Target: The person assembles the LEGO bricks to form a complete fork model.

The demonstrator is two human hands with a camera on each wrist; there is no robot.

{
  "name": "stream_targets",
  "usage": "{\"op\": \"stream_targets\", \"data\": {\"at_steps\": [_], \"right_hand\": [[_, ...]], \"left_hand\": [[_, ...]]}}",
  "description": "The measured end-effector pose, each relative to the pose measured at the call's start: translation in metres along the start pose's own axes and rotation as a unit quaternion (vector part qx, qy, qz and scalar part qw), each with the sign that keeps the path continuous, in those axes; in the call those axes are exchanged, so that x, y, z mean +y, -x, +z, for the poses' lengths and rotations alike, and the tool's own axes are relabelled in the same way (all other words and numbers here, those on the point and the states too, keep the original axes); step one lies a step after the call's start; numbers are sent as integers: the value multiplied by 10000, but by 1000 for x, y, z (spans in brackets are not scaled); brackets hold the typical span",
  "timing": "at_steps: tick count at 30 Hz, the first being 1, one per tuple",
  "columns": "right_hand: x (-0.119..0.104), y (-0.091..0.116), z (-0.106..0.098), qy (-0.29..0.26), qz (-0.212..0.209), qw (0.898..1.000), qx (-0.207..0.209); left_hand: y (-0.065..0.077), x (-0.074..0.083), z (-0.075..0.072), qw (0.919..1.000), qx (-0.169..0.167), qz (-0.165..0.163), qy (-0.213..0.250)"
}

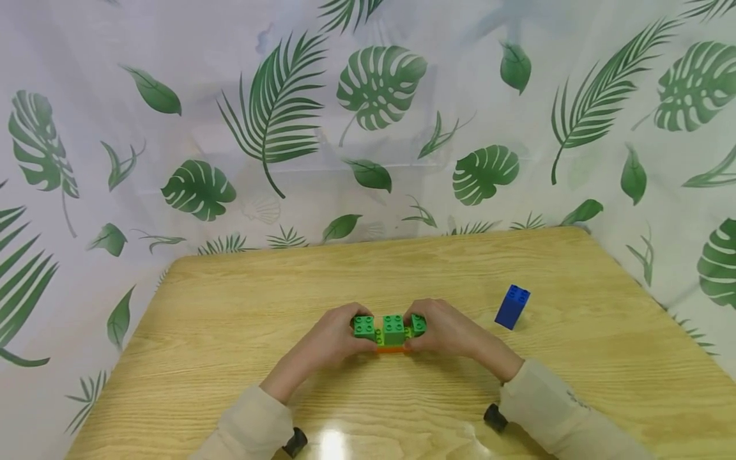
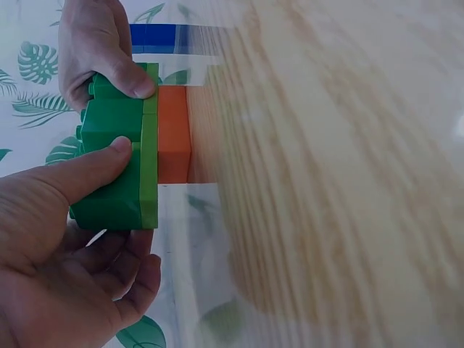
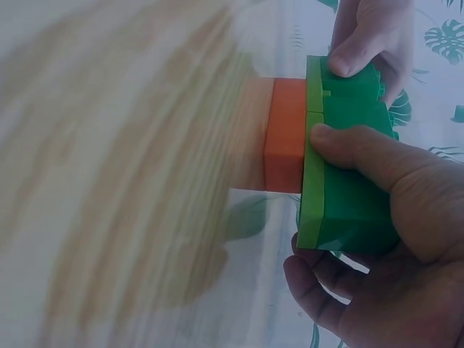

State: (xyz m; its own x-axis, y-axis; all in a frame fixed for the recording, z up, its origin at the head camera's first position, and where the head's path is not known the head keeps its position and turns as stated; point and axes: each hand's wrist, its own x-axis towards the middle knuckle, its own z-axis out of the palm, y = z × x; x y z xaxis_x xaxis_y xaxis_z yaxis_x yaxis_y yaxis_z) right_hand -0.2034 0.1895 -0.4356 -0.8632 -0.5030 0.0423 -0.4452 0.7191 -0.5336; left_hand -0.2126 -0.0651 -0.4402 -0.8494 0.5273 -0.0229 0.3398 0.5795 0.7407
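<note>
I've got left hand (image 1: 338, 332) and right hand (image 1: 445, 327) each pinching an end of the build (image 1: 393, 336) on the table (image 1: 241, 300): green blocks (image 1: 393, 321), lime layer (image 2: 149, 170), orange block (image 2: 172, 138) stacked, blue block (image 1: 510, 310) off right, not joined.

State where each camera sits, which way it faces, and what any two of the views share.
Head: worn on the person's head, facing forward and down at the table and leaf-patterned backdrop; left hand, right hand and sleeves show.
Left wrist: worn there, facing that hand's grip on the green blocks; left hand near, right hand beyond.
Right wrist: worn there, facing that hand's grip on the same blocks; right hand near, left hand beyond.
Shared: both wrist views show the orange block beneath the green ones.
</note>
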Motion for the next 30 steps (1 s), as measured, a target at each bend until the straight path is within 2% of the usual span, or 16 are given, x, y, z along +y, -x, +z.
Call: {"op": "stream_targets", "data": {"at_steps": [6, 13, 18, 24, 30], "right_hand": [[-2, 1, 0, -40, 133, 9999, -4], [-3, 2, 0, -102, 99, 9999, -5], [-2, 6, -4, -339, 220, 9992, -65], [2, 20, -19, -807, 222, 9964, 99], [11, 43, -45, -850, 233, 9947, 528]], "left_hand": [[5, 2, -5, 9999, 4, 40, 120], [8, 3, -6, 9999, 37, 85, 90], [7, 3, -5, 10000, 43, 26, 64], [7, 5, -5, 10000, 59, 34, -30], [8, 6, -5, 10000, 57, -10, -80]]}}
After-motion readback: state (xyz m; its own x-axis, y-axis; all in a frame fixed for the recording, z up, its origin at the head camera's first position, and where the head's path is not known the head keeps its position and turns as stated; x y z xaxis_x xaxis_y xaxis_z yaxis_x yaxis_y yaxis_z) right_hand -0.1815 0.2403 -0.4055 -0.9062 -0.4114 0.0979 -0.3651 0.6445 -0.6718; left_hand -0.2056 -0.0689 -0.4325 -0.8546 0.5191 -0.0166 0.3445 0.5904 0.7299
